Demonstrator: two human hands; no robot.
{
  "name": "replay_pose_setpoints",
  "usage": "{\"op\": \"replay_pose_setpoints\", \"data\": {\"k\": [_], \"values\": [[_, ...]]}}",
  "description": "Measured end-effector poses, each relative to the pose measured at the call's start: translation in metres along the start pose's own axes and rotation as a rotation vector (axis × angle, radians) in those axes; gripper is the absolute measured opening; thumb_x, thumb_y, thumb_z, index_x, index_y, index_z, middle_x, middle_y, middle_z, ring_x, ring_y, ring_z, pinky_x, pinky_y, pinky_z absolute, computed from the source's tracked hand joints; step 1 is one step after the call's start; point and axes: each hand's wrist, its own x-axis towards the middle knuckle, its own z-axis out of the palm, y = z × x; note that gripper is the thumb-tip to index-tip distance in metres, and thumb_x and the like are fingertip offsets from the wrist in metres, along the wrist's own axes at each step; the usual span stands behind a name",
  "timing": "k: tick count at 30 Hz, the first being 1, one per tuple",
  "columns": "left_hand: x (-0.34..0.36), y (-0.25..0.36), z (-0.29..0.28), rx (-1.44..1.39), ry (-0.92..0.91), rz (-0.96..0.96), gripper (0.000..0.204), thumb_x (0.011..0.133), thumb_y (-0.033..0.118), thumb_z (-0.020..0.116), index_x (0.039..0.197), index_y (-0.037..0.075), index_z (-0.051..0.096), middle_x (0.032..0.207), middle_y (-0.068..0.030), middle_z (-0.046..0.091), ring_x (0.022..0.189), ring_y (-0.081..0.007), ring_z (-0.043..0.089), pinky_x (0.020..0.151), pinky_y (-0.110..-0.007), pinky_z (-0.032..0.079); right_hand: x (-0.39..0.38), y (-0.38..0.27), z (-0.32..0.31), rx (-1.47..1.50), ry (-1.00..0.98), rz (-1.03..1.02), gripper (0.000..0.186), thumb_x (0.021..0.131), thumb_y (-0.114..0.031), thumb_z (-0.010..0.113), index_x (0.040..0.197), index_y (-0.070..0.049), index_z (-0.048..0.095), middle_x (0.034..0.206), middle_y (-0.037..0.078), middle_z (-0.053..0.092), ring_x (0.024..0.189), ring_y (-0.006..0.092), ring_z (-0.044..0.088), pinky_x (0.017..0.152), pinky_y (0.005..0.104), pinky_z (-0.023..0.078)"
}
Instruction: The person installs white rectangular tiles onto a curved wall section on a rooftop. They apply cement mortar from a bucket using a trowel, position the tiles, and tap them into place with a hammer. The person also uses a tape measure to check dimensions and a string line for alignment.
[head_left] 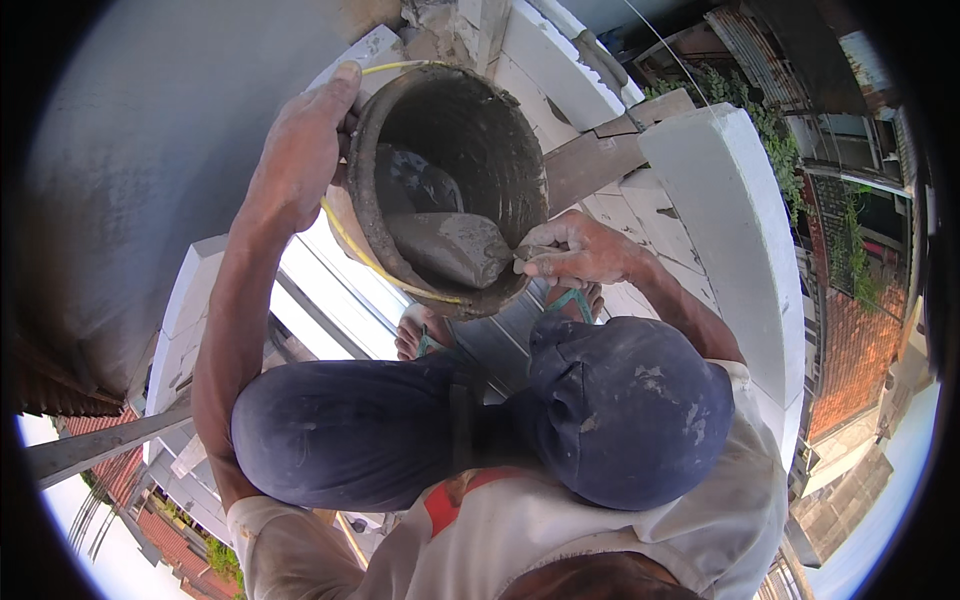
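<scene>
A mortar-caked bucket (505, 150) is tipped so its mouth faces me, with wet grey mortar (410, 180) inside. My left hand (312, 150) is closed on its left rim, thumb on top, close to a thin yellow handle (365, 250) that hangs around the outside. My right hand (585, 252) grips a trowel at the bucket's lower right rim. The trowel's mortar-coated blade (445, 243) reaches into the bucket, lying against the mortar. Most of the trowel's handle is hidden by my fingers.
My bent knees (625, 410) and sandalled feet (425, 330) are just below the bucket. White block walls (715, 200) curve along the right, and a grey rendered wall (150, 150) stands left. A wooden plank (595, 165) lies beyond the bucket. Rooftops (860, 350) show far below.
</scene>
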Motion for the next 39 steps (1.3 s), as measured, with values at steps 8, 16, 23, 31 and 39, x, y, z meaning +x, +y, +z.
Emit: {"op": "replay_pose_setpoints", "data": {"k": [8, 16, 23, 31, 39], "values": [[0.003, 0.004, -0.006, -0.088, 0.003, -0.041, 0.054, 0.115, 0.045, 0.038, 0.093, 0.004, 0.065, 0.078, -0.0027, 0.061, 0.062, -0.0104, 0.054, 0.053, -0.028, 0.045, -0.044, -0.015, -0.028, 0.307, 0.507, -0.119, 0.033, 0.099, -0.022, 0.064, 0.116, 0.006, 0.069, 0.076, 0.003, 0.060, 0.058, 0.0086, 0.052, 0.054, 0.0272, 0.042], [0.011, -0.011, -0.008, -0.133, 0.018, -0.025, 0.054, 0.114, 0.048, 0.040, 0.094, 0.004, 0.064, 0.079, -0.0018, 0.059, 0.065, -0.0117, 0.054, 0.055, -0.030, 0.046, 0.057, -0.052, -0.142, -0.138, 0.953, 0.007, 0.031, 0.090, -0.022, 0.064, 0.103, 0.005, 0.073, 0.083, 0.015, 0.072, 0.072, 0.0228, 0.070, 0.066, 0.0368, 0.055], [0.005, -0.011, -0.011, -0.108, 0.007, -0.003, 0.055, 0.114, 0.048, 0.039, 0.098, 0.002, 0.064, 0.083, -0.0050, 0.059, 0.072, -0.0155, 0.055, 0.062, -0.034, 0.048, 0.158, -0.084, -0.198, -0.901, 0.984, 0.093, 0.031, 0.088, -0.015, 0.060, 0.106, 0.005, 0.075, 0.109, 0.033, 0.073, 0.109, 0.0475, 0.070, 0.095, 0.0525, 0.056], [0.001, -0.010, -0.015, -0.038, 0.005, 0.013, 0.060, 0.115, 0.048, 0.034, 0.107, -0.003, 0.066, 0.088, -0.0085, 0.062, 0.076, -0.0185, 0.057, 0.066, -0.036, 0.052, 0.138, -0.029, -0.171, -0.950, 1.101, 0.045, 0.031, 0.093, -0.012, 0.054, 0.117, 0.002, 0.069, 0.121, 0.028, 0.069, 0.110, 0.0473, 0.069, 0.095, 0.0554, 0.056], [0.005, -0.007, -0.010, -0.018, -0.047, 0.039, 0.061, 0.114, 0.048, 0.036, 0.114, -0.005, 0.066, 0.096, -0.0117, 0.067, 0.082, -0.0198, 0.065, 0.071, -0.037, 0.057, 0.059, 0.019, -0.106, -0.835, 1.242, 0.002, 0.034, 0.102, -0.027, 0.060, 0.121, 0.001, 0.066, 0.116, 0.027, 0.070, 0.104, 0.0475, 0.070, 0.089, 0.0556, 0.056]]}}
